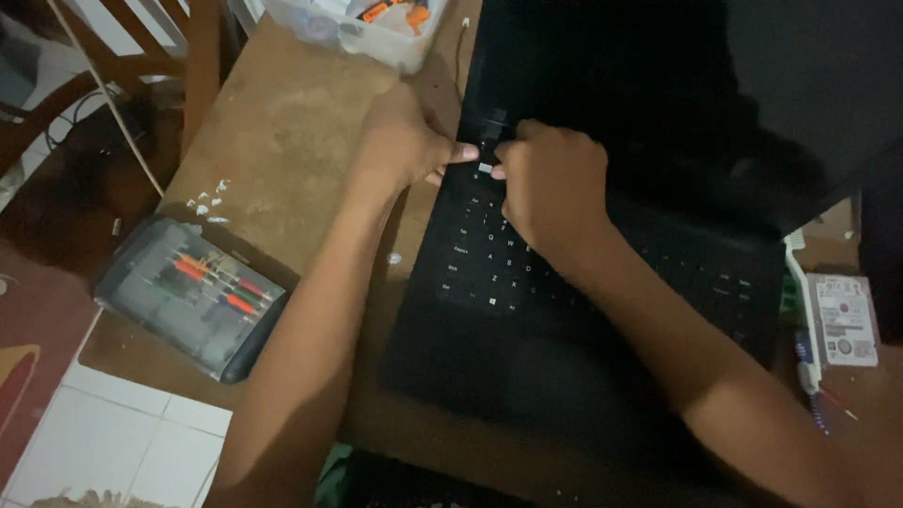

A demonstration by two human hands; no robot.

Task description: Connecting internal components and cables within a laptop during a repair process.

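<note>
Two hands | left hand [400, 141], right hand [550, 183] pinch small white piece [485, 167] between them | on laptop [564, 282]

Left of the fingers [461, 150] the bare wooden table [282, 141] gives open passage out toward its edge. Beyond the fingertips a clear plastic container [362, 28] blocks the far side, and the laptop's raised lid [677, 85] walls off everything to their right. Nearer the body, the screwdriver case [193, 296] narrows the left approach.

Single head-worn view, looking steeply down — close over laptop [602, 282] and table [282, 132] edge
</note>
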